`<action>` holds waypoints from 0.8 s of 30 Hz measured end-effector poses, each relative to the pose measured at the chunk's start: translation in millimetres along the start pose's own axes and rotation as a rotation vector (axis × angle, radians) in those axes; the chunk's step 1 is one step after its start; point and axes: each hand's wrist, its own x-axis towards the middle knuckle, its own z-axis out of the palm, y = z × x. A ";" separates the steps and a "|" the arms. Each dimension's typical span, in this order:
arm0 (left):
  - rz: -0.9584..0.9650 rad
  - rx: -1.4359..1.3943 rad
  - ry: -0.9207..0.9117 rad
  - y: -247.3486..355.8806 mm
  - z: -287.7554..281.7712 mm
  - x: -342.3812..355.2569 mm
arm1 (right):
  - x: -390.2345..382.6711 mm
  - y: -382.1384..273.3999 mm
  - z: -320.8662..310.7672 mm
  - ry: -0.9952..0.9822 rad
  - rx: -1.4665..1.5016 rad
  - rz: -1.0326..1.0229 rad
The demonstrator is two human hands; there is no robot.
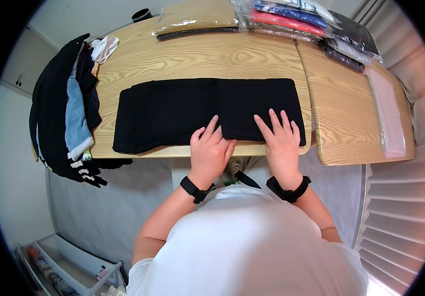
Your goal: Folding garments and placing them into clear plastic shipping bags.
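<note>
A black garment (173, 108), folded into a long flat rectangle, lies across the wooden table (252, 56) in front of me. At its near edge, around the middle, my left hand (210, 150) touches the cloth with fingers apart, the index finger reaching furthest onto it. My right hand (282, 148) rests palm down near the garment's right end, its fingers spread flat on the fabric. Neither hand grips anything. What kind of garment it is does not show in this folded state.
Dark and blue clothes (76, 108) hang over the table's left end. Bagged garments (197, 17) lie along the far edge, with a colourful bagged stack (289, 19) at the back right. A flat clear bag (387, 116) lies on the right-hand table. A white bin (74, 264) stands lower left.
</note>
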 end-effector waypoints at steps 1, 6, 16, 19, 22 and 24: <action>-0.001 -0.005 0.011 0.2 0.3 -0.3 | 0.6 0.2 0.7 -0.010 0.005 0.018; -0.001 -0.013 0.028 -2.9 0.5 -3.0 | 4.8 -4.8 1.1 -0.003 0.054 0.061; -0.057 -0.183 0.038 -6.8 -7.5 -7.5 | 15.3 -20.6 -15.5 -0.101 0.231 -0.057; -0.208 -0.465 0.159 -14.6 -19.5 -11.1 | 25.5 -28.8 -6.3 -0.096 0.337 -0.214; -0.343 -0.736 0.145 -26.2 -41.4 -13.7 | 27.6 -36.4 5.7 -0.076 0.231 -0.267; -0.227 -0.402 0.046 -47.7 -71.4 -22.4 | 26.7 -37.8 2.1 -0.110 0.237 -0.253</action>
